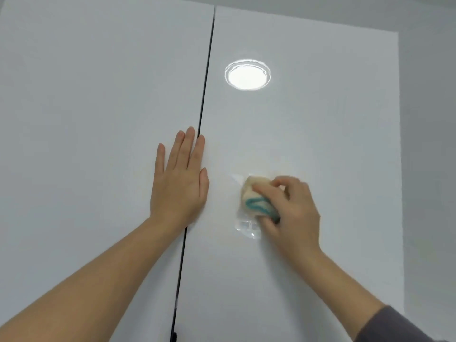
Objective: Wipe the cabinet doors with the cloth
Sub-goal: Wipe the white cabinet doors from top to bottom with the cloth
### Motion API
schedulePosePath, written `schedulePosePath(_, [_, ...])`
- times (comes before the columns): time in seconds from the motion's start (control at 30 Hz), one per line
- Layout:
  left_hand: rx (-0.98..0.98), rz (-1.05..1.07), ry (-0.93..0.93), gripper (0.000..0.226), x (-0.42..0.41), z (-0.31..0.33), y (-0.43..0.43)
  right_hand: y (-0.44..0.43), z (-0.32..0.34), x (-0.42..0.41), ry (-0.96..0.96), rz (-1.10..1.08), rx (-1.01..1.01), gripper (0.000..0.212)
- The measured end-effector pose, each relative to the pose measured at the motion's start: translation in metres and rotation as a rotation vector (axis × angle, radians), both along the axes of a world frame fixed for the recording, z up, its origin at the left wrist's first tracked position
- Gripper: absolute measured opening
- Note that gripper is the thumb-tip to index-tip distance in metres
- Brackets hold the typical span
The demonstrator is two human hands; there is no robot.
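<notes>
A: Two hands are in view, yes? How is the one on the left?

B: On the left cabinet door the left hand lies flat, with all fingers straight and close together. It holds nothing. It lies across the dark gap between the doors, so the index finger and the thumb touch the right cabinet door.

A: And further to the right?

B: A round lamp reflection shines high on the right door. Below it is the cloth, cream with a teal marking, bunched up and pressed against this door, near the left hand but apart from it. The right hand grips it with fingers curled over the top and the thumb underneath. This hand is a little blurred.

A: Can you read the teal marking?

B: It is too blurred; I cannot tell if it is writing or only a pattern.

A: Anything more on that side?

B: A grey sleeve covers the right forearm, and a grey wall stands beside the door.
</notes>
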State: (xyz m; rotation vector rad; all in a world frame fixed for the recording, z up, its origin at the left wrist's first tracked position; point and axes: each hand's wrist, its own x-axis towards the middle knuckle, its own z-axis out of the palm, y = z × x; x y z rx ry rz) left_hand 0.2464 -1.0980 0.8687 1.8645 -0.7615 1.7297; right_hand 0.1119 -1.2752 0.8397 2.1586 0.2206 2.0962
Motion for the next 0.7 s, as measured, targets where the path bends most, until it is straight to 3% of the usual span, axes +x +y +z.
schedulePosePath(0.2, [0.019,-0.013,0.001,0.06,0.0,-0.003,0.001,0.023,-0.159,0.007,0.402,0.017,-0.502,0.021])
schedulePosePath(0.3, [0.02,-0.019,0.004,0.06,-0.001,-0.002,0.002,0.012,-0.15,-0.008,0.495,-0.065,-0.789,0.014])
schedulePosePath(0.37, [0.016,-0.027,0.0,0.059,-0.001,-0.003,0.002,0.003,-0.104,-0.011,0.45,-0.061,-0.854,0.018])
schedulePosePath(0.43, [0.015,-0.032,-0.003,0.059,0.0,-0.004,0.001,-0.006,-0.038,-0.008,0.268,-0.091,-0.716,0.025])
schedulePosePath(0.53, [0.009,-0.039,-0.017,0.059,0.0,-0.004,0.001,-0.013,0.06,-0.012,0.05,-0.112,-0.196,0.042])
schedulePosePath(0.6, [0.01,-0.037,-0.024,0.059,0.001,-0.004,0.001,-0.011,0.086,-0.01,-0.011,-0.076,0.037,0.043])
schedulePosePath(0.7, [0.015,-0.034,-0.026,0.059,0.0,-0.003,0.002,-0.005,0.046,-0.003,-0.01,-0.07,-0.027,0.048])
